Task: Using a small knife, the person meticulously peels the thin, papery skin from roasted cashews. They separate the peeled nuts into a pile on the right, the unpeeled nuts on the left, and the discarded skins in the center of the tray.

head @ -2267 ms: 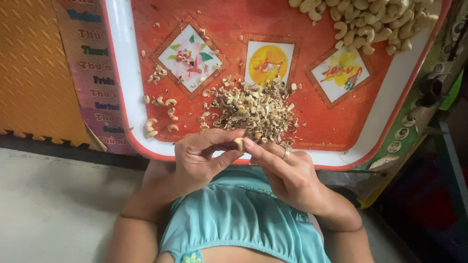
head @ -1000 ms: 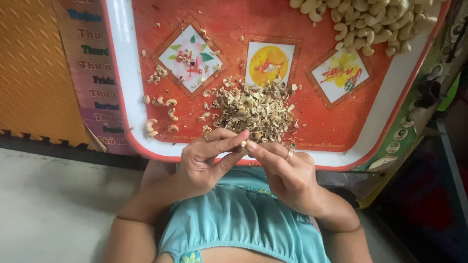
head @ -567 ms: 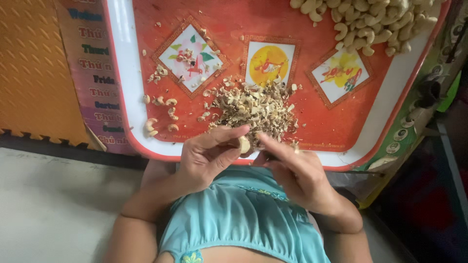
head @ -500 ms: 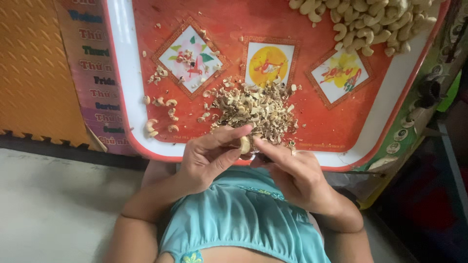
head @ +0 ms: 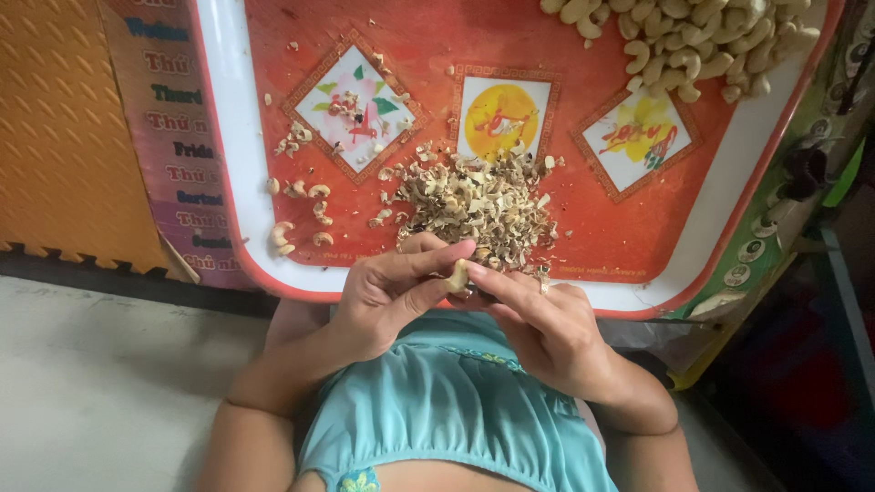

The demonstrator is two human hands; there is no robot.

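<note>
Both hands meet over the near rim of a red tray (head: 273,109), and between them sits a single pale cashew nut (head: 458,275). The left hand (head: 387,296) pinches it, thumb below and forefinger stretched over the top, while the right hand (head: 547,328) comes in from the other side with its fingertips pressed against the same nut, so the two grips close on it together. Just beyond the pinched nut, almost touching the fingers, lies a heap of thin brownish skins and shell flakes (head: 478,200) in the middle of the tray. To the left of the grip a few peeled kernels (head: 301,214) lie scattered singly, well apart from the heap. Far beyond the right hand, in the tray's far corner, a pile of whole cashews (head: 693,41) is bunched up. Below the hands is the person's teal top (head: 447,419).
</note>
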